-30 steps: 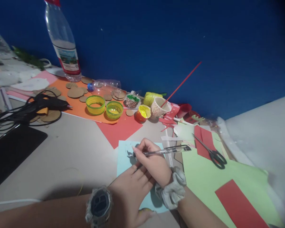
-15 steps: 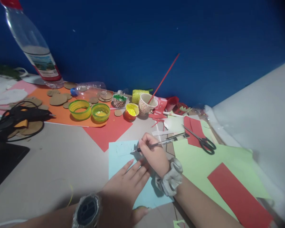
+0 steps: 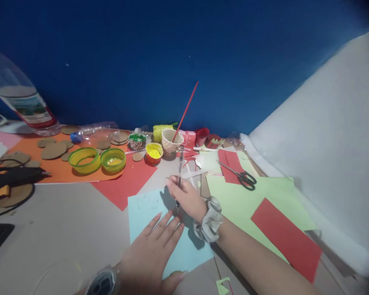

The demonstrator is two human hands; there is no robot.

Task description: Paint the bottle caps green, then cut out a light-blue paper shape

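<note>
A light blue sheet of paper (image 3: 144,205) lies on the table, with small faint pen marks near its upper edge. My left hand (image 3: 155,246) rests flat on its lower part, fingers spread. Above the paper, my right hand (image 3: 187,196) grips a clear-barrelled pen (image 3: 180,172), which stands nearly upright and is blurred. The pen's tip points down close to my left fingertips; whether it touches the paper I cannot tell. A grey scrunchie (image 3: 209,221) circles my right wrist, and a watch (image 3: 103,282) is on my left.
Black-handled scissors (image 3: 246,179) lie on red and green paper at the right, near a red strip (image 3: 285,237). Behind stand a cup with a red stick (image 3: 172,143), small paint cups (image 3: 154,152) and yellow-green rings (image 3: 84,160). A glue gun (image 3: 15,176) and bottle (image 3: 24,98) are left.
My right hand has turned the pen from a slanted, nearly flat hold to nearly upright, its tip now nearer my left fingers. The whole view has shifted, so the table things appear further left.
</note>
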